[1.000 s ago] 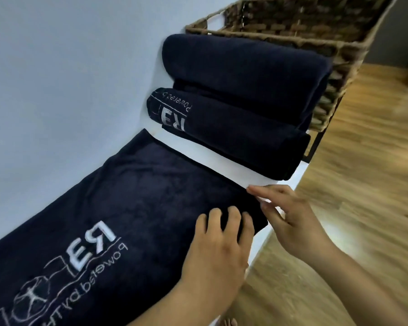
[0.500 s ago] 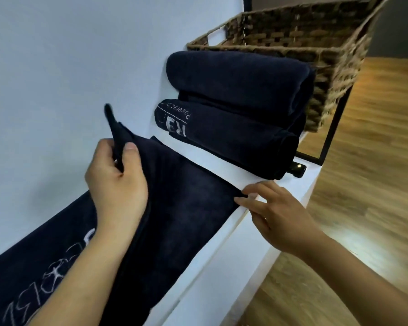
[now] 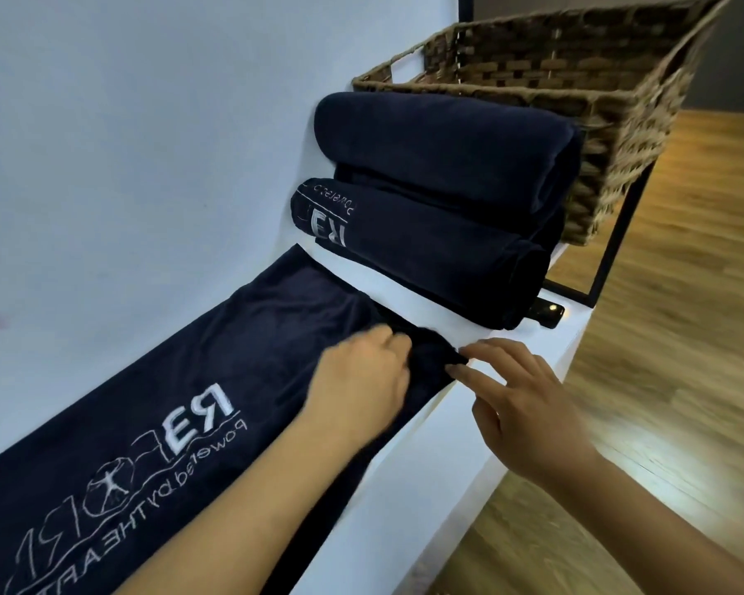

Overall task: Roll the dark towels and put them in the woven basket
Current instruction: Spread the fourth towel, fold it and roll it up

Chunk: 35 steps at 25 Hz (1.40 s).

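Two rolled towels (image 3: 439, 208) blocking woven basket (image 3: 576, 79), hands pinching flat towel (image 3: 190, 380) corner

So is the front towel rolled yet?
Not yet: front towel lies flat, logo showing; both hands are just curling its far end.

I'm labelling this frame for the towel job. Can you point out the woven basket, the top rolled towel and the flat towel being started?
woven basket (image 3: 619, 135): head view, on its near woven wall.
top rolled towel (image 3: 439, 143): head view, mid-roll.
flat towel (image 3: 250, 337): head view, on plain cloth above the lettering.
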Motion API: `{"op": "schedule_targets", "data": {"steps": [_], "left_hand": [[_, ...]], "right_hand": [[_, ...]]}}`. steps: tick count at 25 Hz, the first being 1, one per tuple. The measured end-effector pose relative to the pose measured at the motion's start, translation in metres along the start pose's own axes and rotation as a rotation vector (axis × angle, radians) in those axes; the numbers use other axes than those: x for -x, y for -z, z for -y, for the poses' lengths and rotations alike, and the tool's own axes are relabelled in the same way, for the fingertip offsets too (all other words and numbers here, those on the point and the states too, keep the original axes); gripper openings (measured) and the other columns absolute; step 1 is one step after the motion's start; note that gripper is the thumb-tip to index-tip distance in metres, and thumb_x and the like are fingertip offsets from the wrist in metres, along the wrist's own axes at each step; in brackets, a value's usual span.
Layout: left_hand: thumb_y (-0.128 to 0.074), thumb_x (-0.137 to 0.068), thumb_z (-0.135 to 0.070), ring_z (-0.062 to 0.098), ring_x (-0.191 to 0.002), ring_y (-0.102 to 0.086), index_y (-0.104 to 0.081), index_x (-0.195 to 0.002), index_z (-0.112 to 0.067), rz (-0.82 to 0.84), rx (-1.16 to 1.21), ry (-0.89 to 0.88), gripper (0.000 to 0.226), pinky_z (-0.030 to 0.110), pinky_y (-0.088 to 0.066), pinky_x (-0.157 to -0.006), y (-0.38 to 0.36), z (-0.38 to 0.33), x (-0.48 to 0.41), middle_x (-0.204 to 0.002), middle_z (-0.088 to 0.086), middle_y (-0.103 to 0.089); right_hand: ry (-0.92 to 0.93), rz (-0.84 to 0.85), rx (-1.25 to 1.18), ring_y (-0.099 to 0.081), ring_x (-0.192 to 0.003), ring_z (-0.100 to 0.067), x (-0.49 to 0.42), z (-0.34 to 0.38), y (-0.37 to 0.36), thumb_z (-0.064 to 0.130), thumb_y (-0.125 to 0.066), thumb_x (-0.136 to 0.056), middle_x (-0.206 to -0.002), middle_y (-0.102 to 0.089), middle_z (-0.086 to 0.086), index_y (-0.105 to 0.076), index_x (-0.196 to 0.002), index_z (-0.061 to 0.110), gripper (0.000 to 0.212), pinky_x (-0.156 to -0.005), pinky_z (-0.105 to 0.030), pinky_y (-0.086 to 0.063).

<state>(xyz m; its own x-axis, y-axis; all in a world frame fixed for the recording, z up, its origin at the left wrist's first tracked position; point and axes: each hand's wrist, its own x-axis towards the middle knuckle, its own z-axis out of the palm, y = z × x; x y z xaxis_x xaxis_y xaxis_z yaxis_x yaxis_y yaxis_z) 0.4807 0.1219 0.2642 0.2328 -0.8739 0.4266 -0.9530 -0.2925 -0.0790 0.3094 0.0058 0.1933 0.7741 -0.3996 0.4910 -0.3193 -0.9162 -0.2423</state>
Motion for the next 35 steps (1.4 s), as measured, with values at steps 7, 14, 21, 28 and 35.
{"op": "schedule_targets", "data": {"steps": [7,14,21,28,35], "left_hand": [[-0.045,-0.080,-0.027,0.021,-0.065,-0.057,-0.065,-0.103,-0.012,-0.096,0.118,-0.037,0.034,0.032,-0.046,-0.048,-0.004,-0.010,0.004,-0.081,0.003,-0.058],[-0.045,-0.087,-0.038,0.006,-0.069,-0.048,-0.068,-0.119,-0.024,0.078,0.184,-0.052,0.042,0.018,-0.043,-0.052,-0.020,-0.012,0.016,-0.083,-0.010,-0.048],[-0.042,-0.091,-0.040,0.008,-0.067,-0.051,-0.068,-0.080,-0.025,0.161,0.561,0.182,0.033,0.025,-0.042,-0.058,-0.011,-0.011,0.009,-0.080,-0.012,-0.051],[-0.057,-0.091,-0.015,0.024,-0.058,-0.052,-0.060,-0.066,-0.020,0.232,0.973,0.416,0.025,0.036,-0.044,-0.058,-0.004,-0.003,0.004,-0.062,0.003,-0.058],[-0.069,-0.086,-0.022,0.008,-0.054,-0.041,-0.057,-0.062,-0.022,0.112,0.864,0.471,0.027,0.028,-0.038,-0.057,-0.001,0.005,-0.006,-0.055,-0.007,-0.046]], "right_hand": [[-0.008,-0.015,0.023,-0.058,-0.115,-0.033,0.003,0.001,-0.001,0.007,-0.055,-0.081,-0.123,-0.065,-0.006,-0.071,-0.113,0.018,0.038,-0.081,-0.044,-0.053],[-0.428,-0.083,-0.497,-0.061,-0.090,-0.005,-0.010,0.028,0.005,0.013,-0.073,-0.084,-0.110,-0.063,0.010,-0.075,-0.091,0.019,0.010,-0.068,-0.011,-0.046],[-0.914,-0.118,-0.864,-0.067,-0.077,-0.010,-0.027,0.048,0.004,0.043,-0.067,-0.087,-0.094,-0.063,0.006,-0.065,-0.080,0.032,0.013,-0.067,-0.025,-0.051],[-0.905,-0.058,-0.801,-0.068,-0.068,-0.022,-0.031,0.049,0.008,0.033,-0.069,-0.089,-0.065,-0.067,-0.003,-0.064,-0.078,0.029,0.012,-0.063,-0.037,-0.055],[-0.924,0.005,-0.774,-0.066,-0.064,-0.026,-0.037,0.048,0.010,0.033,-0.074,-0.084,-0.064,-0.065,-0.007,-0.060,-0.075,0.020,0.021,-0.060,-0.042,-0.058]]}}
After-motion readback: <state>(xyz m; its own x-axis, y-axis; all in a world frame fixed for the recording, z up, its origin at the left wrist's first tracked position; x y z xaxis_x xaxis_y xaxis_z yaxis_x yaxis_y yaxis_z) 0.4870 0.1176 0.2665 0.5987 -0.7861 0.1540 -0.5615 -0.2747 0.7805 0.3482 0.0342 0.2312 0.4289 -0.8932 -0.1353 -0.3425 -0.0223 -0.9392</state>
